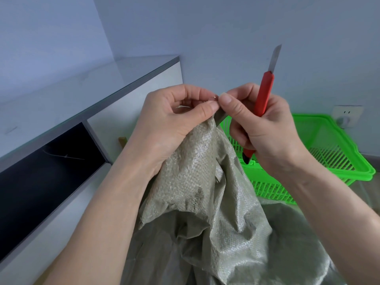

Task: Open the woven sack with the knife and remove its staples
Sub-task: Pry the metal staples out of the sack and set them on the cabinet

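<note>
A grey-green woven sack [205, 192] hangs crumpled from both hands at the centre of the view. My left hand [174, 120] grips its top edge with curled fingers. A tiny metal staple [214, 97] shows at that edge between the two thumbs. My right hand [267, 128] pinches the same edge with thumb and forefinger. Its other fingers hold a red utility knife [263, 95] upright, the blade extended and pointing up and away from the sack.
A bright green plastic basket [329, 145] stands on the floor behind the sack at the right. A white cabinet with a glass top [98, 83] and a dark open compartment runs along the left. A wall socket [347, 116] is low on the right wall.
</note>
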